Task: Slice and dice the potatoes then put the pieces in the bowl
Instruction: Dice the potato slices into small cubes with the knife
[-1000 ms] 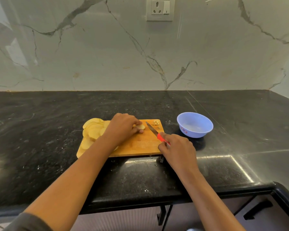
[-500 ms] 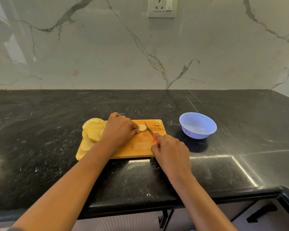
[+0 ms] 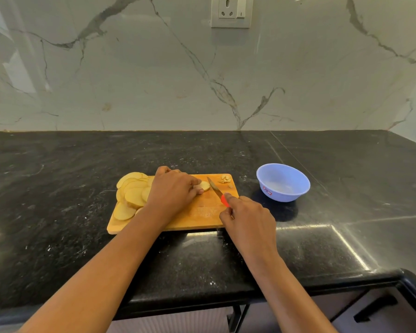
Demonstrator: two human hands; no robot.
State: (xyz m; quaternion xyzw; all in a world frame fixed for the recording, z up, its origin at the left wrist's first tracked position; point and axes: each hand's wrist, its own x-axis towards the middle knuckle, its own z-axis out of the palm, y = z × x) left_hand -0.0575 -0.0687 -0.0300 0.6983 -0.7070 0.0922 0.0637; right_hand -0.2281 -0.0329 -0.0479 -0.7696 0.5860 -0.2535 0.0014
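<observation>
From my head, the one wide camera looks forward and down across the counter (image 3: 58, 200) toward the wall (image 3: 130, 80), fairly near.

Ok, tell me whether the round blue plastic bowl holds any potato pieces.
No, the round blue plastic bowl shows only its bare, empty inside.

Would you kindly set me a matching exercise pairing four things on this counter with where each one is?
Things:
1. knife
2. potato piece
3. potato slices
4. bowl

Places:
a. held down by the left hand
b. on the counter, right of the cutting board
c. gripped by the right hand
d. heaped at the cutting board's left end

Pairs: 1-c, 2-a, 3-d, 4-b
</observation>
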